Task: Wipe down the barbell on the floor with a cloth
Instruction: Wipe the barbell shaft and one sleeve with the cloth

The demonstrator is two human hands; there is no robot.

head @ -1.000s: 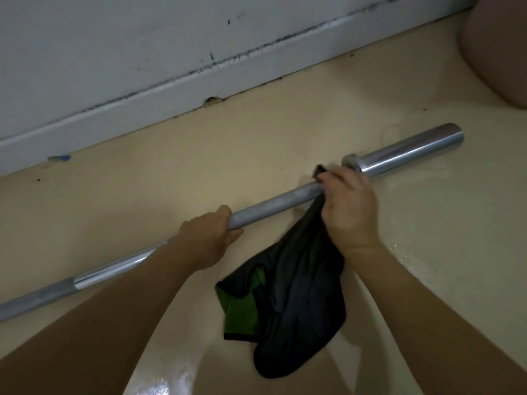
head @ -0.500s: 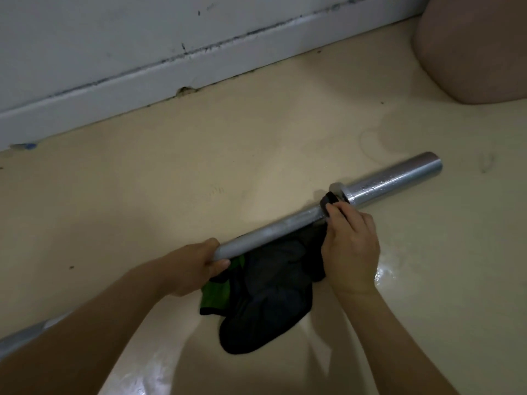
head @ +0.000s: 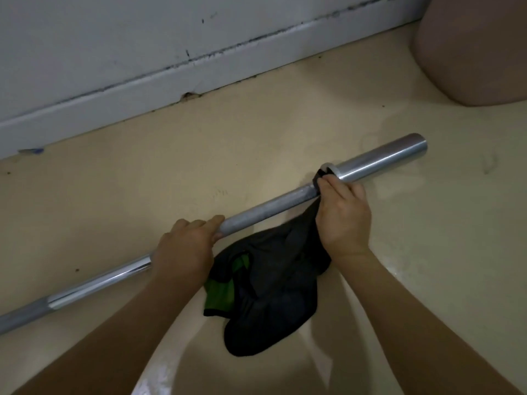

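- Cream floor (head: 285, 143) beneath a scuffed grey baseboard (head: 142, 81): the barbell (head: 271, 208) lies slantwise across it, running under both sets of my fingers and ending in a shiny sleeve (head: 379, 159) just past my right fingertips.
- My left hand (head: 185, 249) curls over the shaft, fingers pressed together across its top, thumb out of sight.
- My right hand (head: 343, 218) pinches a dark cloth (head: 273, 280) round the shaft, with my fingertips touching the collar (head: 328, 168). The loose remainder, which shows a green patch, heaps on the floor below that wrist, between my forearms.
- I judge the bar stiff, heavy steel that is apt to roll. The polished sleeve looks slippery, while the duller stretch between my hands should give a surer hold, so I would grip there, over the top.
- The cloth reads as light, soft and limp, best bunched in the palm so that it wraps the metal.
- A pink rounded shape (head: 470, 52) sits well beyond my right fingers.
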